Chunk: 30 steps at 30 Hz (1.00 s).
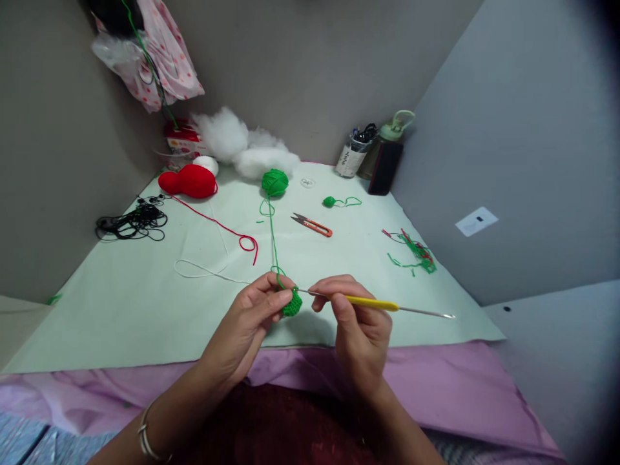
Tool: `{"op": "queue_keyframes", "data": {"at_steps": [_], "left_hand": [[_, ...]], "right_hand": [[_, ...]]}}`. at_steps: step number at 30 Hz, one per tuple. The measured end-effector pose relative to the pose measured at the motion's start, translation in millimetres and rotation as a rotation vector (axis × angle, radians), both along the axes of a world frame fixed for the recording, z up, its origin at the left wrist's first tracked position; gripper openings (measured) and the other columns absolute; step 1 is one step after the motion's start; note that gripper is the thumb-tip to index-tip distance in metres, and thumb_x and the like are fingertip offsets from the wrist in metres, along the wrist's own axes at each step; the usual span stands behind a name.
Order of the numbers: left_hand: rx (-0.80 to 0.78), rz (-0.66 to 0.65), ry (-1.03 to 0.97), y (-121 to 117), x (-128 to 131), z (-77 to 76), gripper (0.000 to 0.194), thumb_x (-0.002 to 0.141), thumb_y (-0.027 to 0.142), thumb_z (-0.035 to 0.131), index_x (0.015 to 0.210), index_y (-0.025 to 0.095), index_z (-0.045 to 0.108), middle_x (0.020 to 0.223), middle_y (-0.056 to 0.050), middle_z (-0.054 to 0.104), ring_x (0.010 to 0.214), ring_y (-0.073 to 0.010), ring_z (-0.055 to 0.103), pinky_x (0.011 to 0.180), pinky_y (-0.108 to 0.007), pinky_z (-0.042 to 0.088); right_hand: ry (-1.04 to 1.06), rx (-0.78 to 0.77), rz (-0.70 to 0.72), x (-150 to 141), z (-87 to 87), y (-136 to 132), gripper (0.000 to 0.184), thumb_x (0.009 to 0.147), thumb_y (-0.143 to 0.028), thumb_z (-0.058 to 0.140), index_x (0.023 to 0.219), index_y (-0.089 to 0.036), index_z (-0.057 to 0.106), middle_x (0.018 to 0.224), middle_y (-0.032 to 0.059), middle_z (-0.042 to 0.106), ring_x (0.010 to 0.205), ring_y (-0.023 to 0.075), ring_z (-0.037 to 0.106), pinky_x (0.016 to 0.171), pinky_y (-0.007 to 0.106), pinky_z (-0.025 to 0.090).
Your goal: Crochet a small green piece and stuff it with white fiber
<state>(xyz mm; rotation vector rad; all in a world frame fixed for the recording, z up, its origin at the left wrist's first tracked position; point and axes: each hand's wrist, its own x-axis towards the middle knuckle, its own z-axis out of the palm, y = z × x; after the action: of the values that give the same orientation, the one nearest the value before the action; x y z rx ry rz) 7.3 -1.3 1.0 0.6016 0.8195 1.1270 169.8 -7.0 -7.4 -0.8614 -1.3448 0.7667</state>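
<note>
The left hand pinches the green piece at its fingertips, partly hiding it; the right hand grips the hook, near tip unclear.

Lit moderately, soft and diffuse, apparently from above. Brightest on the pale green surface and white fiber stuffing, nearly washed out on the latter. Dimmer along the left wall, cooler and bluish on the right wall. Shadowed softly beside the green crochet piece; murky at the dark red clothing. Vignetted black at upper right. Stretched wide-angle toward the edges. Slightly soft in fine detail, too soft for small print on the labelled cup.
</note>
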Motion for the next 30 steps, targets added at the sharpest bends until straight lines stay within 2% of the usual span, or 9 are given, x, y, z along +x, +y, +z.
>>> {"op": "queue_keyframes", "data": {"at_steps": [5,10,15,18,20,22,24,27,30], "left_hand": [[0.023,0.005,0.038,-2,1,0.4,0.019,0.079,0.033,0.09,0.089,0.021,0.077,0.083,0.0,0.061,0.076,-0.0143,0.046,0.071,-0.028,0.035],[0.055,0.003,0.061,0,1,0.3,0.019,0.079,0.033,0.09,0.091,0.022,0.08,0.085,0.001,0.06,0.077,-0.014,0.046,0.071,-0.028,0.035],[0.071,-0.026,0.056,0,2,1.3,0.053,0.08,0.031,0.092,0.131,0.028,0.076,0.081,0.002,0.063,0.079,-0.0144,0.053,0.081,-0.029,0.042],[0.111,0.009,0.068,-2,4,-1.6,0.068,0.081,0.026,0.092,0.144,0.03,0.068,0.084,0.002,0.067,0.085,-0.015,0.059,0.087,-0.028,0.045],[0.083,0.003,0.033,-2,5,-3.6,0.068,0.081,0.027,0.092,0.144,0.029,0.068,0.084,0.002,0.068,0.083,-0.0134,0.058,0.082,-0.025,0.045],[0.007,-0.039,-0.044,-1,5,-3.6,0.062,0.081,0.03,0.092,0.14,0.025,0.071,0.079,0.003,0.064,0.073,-0.01,0.053,0.074,-0.022,0.043],[-0.051,-0.051,-0.096,1,3,-1.7,0.055,0.081,0.03,0.092,0.133,0.022,0.076,0.075,0.004,0.058,0.067,-0.0078,0.046,0.071,-0.021,0.042],[0.014,0.049,-0.029,4,2,1.6,0.05,0.08,0.026,0.091,0.129,0.024,0.078,0.082,0.003,0.062,0.076,-0.0096,0.052,0.079,-0.021,0.045],[0.108,0.115,0.087,2,6,1.8,0.059,0.082,0.027,0.09,0.138,0.03,0.072,0.09,0.003,0.066,0.086,-0.0125,0.058,0.087,-0.024,0.046]], "right_hand": [[-0.09,0.086,-0.015,0,-1.7,-4,0.026,0.104,-0.014,0.058,0.109,-0.029,0.078,0.096,0.0033,0.077,0.083,0.0183,0.068,0.072,0.035,0.057],[-0.108,0.076,0.01,0,-3.5,-4,0.027,0.104,-0.014,0.057,0.112,-0.03,0.078,0.098,0.0042,0.076,0.087,0.0193,0.068,0.076,0.036,0.056],[0.005,0.031,0.07,-3,-3.4,0,0.027,0.105,-0.017,0.056,0.107,-0.03,0.079,0.095,0.0033,0.075,0.079,0.017,0.068,0.069,0.033,0.057],[-0.239,0.159,-0.007,-4,-10.6,1,0.033,0.1,-0.013,0.062,0.12,-0.033,0.079,0.099,0.0048,0.076,0.086,0.0194,0.071,0.073,0.034,0.059],[-0.415,0.302,-0.105,-4,-16.2,0,0.044,0.095,-0.01,0.069,0.13,-0.036,0.076,0.106,0.0066,0.076,0.093,0.0221,0.072,0.077,0.036,0.061],[-0.426,0.347,-0.148,-3,-18.1,-1,0.046,0.094,-0.01,0.07,0.131,-0.037,0.075,0.108,0.007,0.077,0.094,0.023,0.073,0.077,0.037,0.061],[-0.294,0.254,-0.127,-2,-14.6,1,0.036,0.098,-0.011,0.065,0.122,-0.034,0.078,0.102,0.0057,0.076,0.091,0.0219,0.071,0.077,0.037,0.06],[-0.055,0.056,-0.042,-2,-4.3,5,0.025,0.103,-0.016,0.059,0.104,-0.03,0.08,0.089,0.0028,0.074,0.079,0.0185,0.067,0.07,0.034,0.056],[-0.045,0.037,0.002,-6,1.3,8,0.021,0.102,-0.02,0.063,0.102,-0.03,0.081,0.09,0.0034,0.075,0.081,0.0191,0.066,0.069,0.034,0.054]]}}
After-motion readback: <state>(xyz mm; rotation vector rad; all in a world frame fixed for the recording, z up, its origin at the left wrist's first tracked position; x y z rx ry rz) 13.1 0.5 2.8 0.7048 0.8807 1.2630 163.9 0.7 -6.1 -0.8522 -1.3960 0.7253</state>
